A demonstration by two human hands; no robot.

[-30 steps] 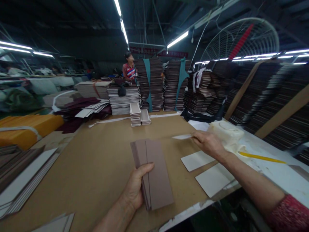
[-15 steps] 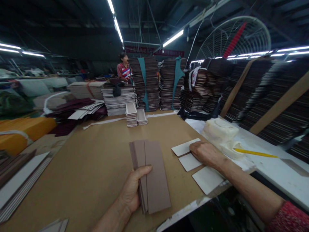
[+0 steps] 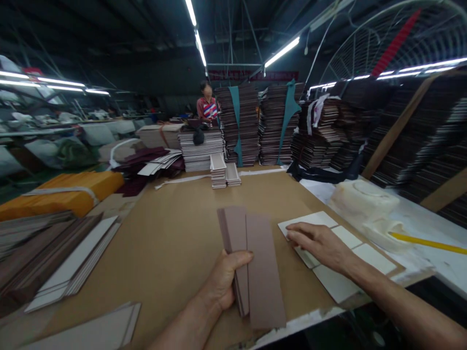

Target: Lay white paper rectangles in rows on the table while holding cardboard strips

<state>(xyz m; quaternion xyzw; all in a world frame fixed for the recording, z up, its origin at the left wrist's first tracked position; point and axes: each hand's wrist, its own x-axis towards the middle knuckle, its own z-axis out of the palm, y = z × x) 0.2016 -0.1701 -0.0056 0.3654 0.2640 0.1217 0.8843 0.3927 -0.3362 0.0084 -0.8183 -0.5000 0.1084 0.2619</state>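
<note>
My left hand (image 3: 223, 279) is closed around a small fanned stack of mauve-brown strips (image 3: 265, 272), thumb across the front. The strips look thin and stiff, and their lower ends are close to the near table edge. To the right, my right hand (image 3: 321, 245) hovers over or lightly touches several pale rectangular panels (image 3: 337, 282) laid close together on the tabletop. Its fingers are stretched out and slightly bent, with nothing visible in them. Part of the panels lies hidden under that hand and forearm.
Two small piles of pale strips (image 3: 218, 170) stand at the back of the brown tabletop (image 3: 175, 233). Tall dark stacks (image 3: 241, 129) rise behind. Left are more strips (image 3: 78, 267) and an orange bundle (image 3: 69, 189). A cream container (image 3: 365, 199) and yellow stick (image 3: 430, 241) lie right. A person (image 3: 207, 104) is beyond.
The view has swung left, so the scene sits further right. My right hand's fingers have straightened and spread near the far panel. The left hand keeps its hold on the strips.
</note>
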